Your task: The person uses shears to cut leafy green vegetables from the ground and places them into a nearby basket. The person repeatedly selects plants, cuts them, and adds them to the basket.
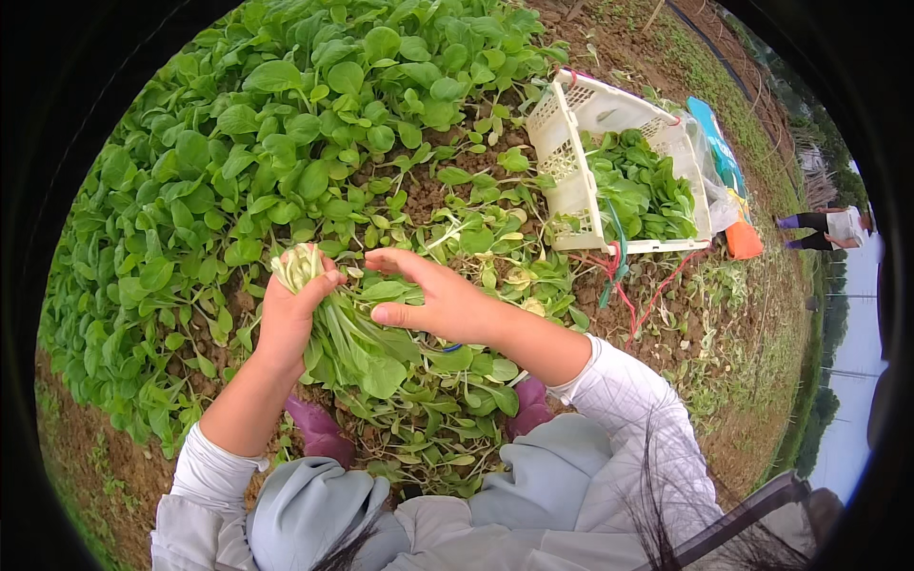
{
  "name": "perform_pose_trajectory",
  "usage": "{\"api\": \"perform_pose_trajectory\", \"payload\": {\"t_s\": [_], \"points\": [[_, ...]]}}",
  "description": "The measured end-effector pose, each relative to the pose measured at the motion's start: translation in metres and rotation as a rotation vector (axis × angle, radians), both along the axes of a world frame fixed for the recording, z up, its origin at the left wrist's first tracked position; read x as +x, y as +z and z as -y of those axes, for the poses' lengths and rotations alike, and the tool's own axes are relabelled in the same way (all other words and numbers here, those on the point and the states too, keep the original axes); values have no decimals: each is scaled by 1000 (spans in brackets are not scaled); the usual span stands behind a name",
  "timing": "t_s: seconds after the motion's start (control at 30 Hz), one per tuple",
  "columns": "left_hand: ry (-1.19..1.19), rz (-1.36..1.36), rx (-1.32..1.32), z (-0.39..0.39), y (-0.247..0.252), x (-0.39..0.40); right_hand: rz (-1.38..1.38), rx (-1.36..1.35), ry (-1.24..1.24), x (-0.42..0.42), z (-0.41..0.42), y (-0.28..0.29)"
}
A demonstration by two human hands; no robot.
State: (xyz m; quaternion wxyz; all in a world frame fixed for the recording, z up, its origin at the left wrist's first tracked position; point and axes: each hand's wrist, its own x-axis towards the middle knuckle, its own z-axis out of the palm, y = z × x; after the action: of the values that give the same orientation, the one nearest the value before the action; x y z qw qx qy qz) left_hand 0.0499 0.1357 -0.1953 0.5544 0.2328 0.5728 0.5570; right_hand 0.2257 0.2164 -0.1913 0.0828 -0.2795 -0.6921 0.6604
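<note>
My left hand [289,314] is closed around a bunch of leafy greens [364,342]. The pale cut stem ends stick out above the fist, and the green leaves hang down to the right. To the right of the bunch, my right hand [435,296] is held with thumb and fingers apart and nothing between them. Its fingertips point toward the bunch without gripping it. Loose leaves and plucked plants [443,414] lie on the soil beneath both hands, between my purple boots [321,432].
Dense standing greens [285,143] fill the left and far side. A white plastic crate [564,157], tied with red and green cords, lies to the right with harvested greens [643,185] inside. Plastic bags [721,164] sit behind it. Another person [828,228] stands farther off.
</note>
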Motion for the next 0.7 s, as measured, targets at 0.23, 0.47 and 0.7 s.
{"api": "perform_pose_trajectory", "payload": {"t_s": [0.23,0.47,0.7], "points": [[-97,178,-37,-76,31,93,-112,248,-248,36,-25,-4],[-440,71,401,-128,42,127,1,640,-418,119,-112,40],[-285,-77,142,-108,12,48,752,1352,-236,246,-231,6]]}}
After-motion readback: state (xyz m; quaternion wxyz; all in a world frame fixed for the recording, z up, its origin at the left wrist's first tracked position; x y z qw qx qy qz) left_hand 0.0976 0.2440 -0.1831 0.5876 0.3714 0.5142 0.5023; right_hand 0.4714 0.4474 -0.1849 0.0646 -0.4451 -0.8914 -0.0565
